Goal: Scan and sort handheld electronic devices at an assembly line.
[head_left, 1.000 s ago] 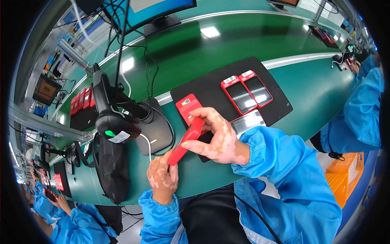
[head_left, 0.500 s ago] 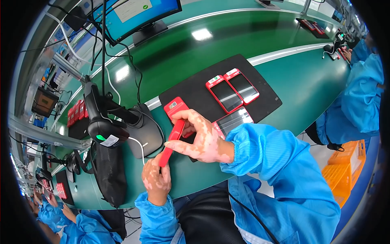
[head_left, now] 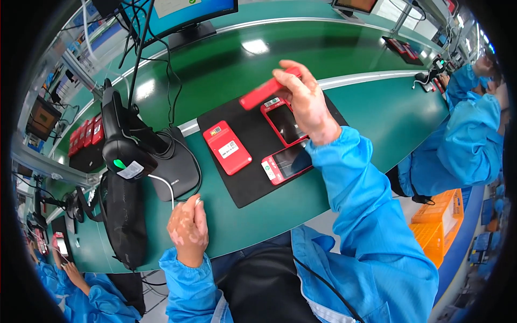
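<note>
In the right hand (head_left: 311, 107), a red device (head_left: 263, 94) tilts above the mat (head_left: 240, 195)

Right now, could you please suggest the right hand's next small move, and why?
Probably lower the raised red device onto the black mat: the right hand holds it near the mat's far edge, and similar devices lie on that mat.

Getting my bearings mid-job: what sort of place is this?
Probably an electronics workshop or factory line: a black scanner, red handheld devices on a black mat, and a co-worker in blue along the green bench.
</note>
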`<state>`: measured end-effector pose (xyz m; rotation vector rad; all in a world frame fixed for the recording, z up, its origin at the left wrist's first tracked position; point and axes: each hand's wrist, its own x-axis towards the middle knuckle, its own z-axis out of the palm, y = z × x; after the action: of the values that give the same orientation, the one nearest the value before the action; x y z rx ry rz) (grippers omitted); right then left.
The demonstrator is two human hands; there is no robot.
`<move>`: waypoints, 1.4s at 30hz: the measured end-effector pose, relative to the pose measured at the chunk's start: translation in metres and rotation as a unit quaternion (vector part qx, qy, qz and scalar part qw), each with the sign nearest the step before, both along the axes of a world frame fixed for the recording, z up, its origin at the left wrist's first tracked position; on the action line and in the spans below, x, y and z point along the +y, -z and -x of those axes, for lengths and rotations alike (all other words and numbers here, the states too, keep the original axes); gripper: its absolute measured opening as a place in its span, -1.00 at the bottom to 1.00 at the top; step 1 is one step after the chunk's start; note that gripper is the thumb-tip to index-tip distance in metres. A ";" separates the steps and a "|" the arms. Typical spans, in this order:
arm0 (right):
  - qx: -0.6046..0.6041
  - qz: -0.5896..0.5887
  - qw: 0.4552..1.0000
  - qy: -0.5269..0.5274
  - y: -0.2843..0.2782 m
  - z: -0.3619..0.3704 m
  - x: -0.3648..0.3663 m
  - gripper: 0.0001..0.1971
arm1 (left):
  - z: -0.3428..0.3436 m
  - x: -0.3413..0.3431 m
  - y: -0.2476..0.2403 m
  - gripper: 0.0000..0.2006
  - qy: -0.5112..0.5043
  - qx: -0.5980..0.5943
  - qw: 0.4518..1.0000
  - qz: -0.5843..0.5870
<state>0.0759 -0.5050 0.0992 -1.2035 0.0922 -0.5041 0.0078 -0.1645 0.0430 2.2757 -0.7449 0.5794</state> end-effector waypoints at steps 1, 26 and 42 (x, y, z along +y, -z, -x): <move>0.026 -0.010 0.999 -0.046 0.002 -0.002 -0.007 -0.50 | -0.003 -0.003 0.002 -0.82 0.001 0.001 1.000 0.006; 0.093 0.520 0.849 0.016 0.021 -0.021 0.020 -0.57 | -0.045 -0.067 0.004 -0.62 0.027 -0.007 0.997 -0.072; 0.272 0.761 0.583 -0.086 0.004 0.001 -0.015 -0.04 | -0.016 -0.034 0.002 -0.56 0.045 -0.057 0.997 0.012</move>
<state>0.0744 -0.5197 0.0955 -3.0463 0.0431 0.1559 0.0235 -0.1986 0.0409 2.1888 -0.8854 0.6762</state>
